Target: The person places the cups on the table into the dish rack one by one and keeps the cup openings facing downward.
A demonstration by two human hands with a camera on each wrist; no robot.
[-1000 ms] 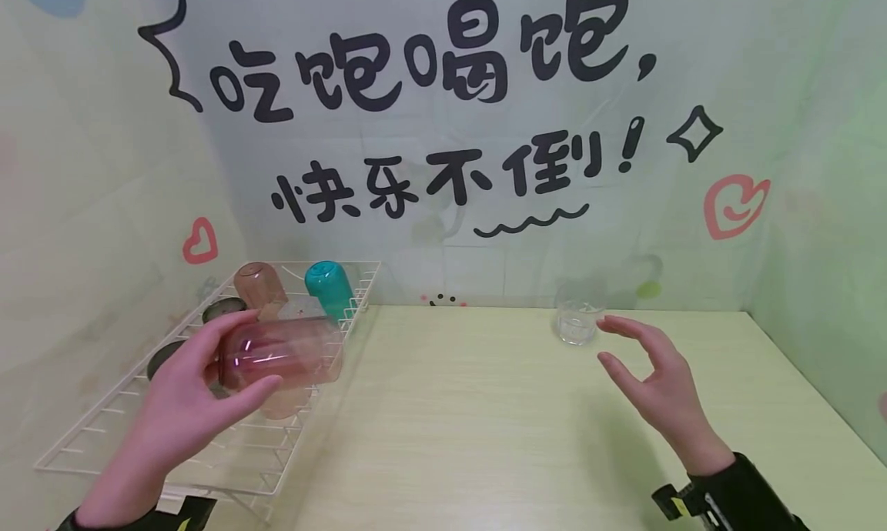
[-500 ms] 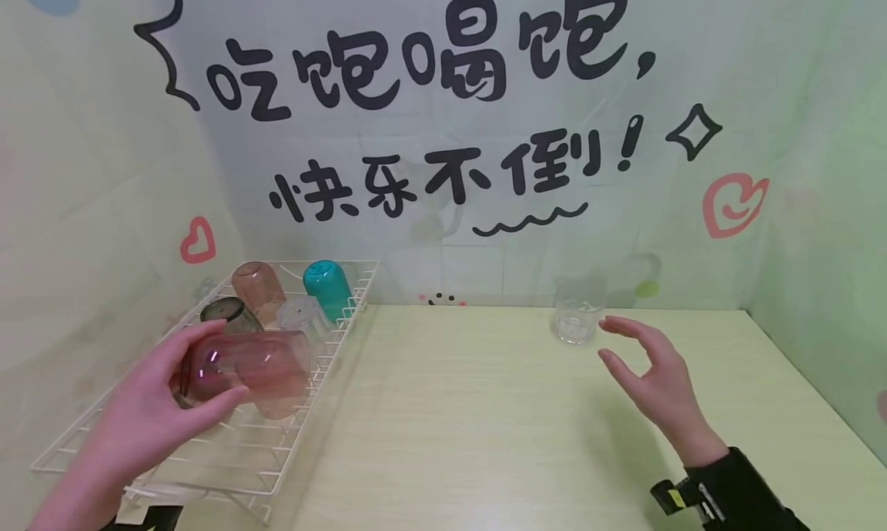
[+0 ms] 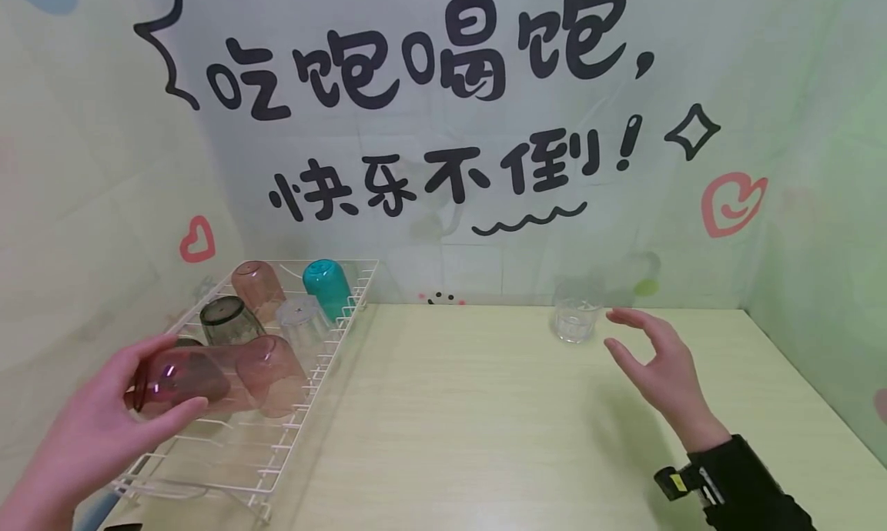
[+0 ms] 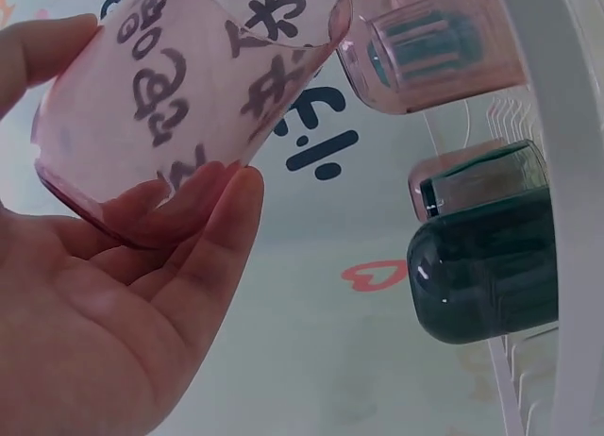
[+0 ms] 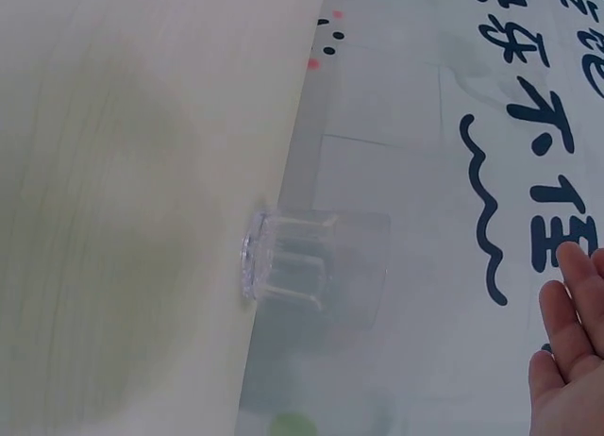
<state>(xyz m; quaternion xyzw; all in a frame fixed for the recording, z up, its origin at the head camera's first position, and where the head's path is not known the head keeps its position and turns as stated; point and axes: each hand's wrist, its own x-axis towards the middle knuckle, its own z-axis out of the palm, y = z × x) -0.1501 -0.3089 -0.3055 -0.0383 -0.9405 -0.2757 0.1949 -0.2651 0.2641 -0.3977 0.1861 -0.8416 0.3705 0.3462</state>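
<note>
Held on its side in my left hand (image 3: 97, 415) is a see-through pink cup (image 3: 197, 377), close over the near half of a white wire rack (image 3: 273, 469). My fingers and thumb grip it at one end; in the left wrist view that pink cup (image 4: 160, 96) lies tilted across the palm. Upside down on the rack stand a far pink cup (image 3: 258, 288), a teal cup (image 3: 327, 286), a smoky grey cup (image 3: 227, 319), a clear cup (image 3: 299, 315) and a nearer pink cup (image 3: 277, 373). My right hand (image 3: 665, 373) holds nothing, fingers and thumb apart.
A clear glass (image 3: 575, 323) stands upright on the pale wooden table (image 3: 471, 415), just left of my right fingertips. Behind the table hangs a printed cloth (image 3: 430, 262). A dark cup (image 4: 486, 276) on the rack is partly hidden by the held cup in the head view.
My left hand has moved left and toward me with the pink cup, uncovering the grey and clear cups. The right hand has barely shifted.
</note>
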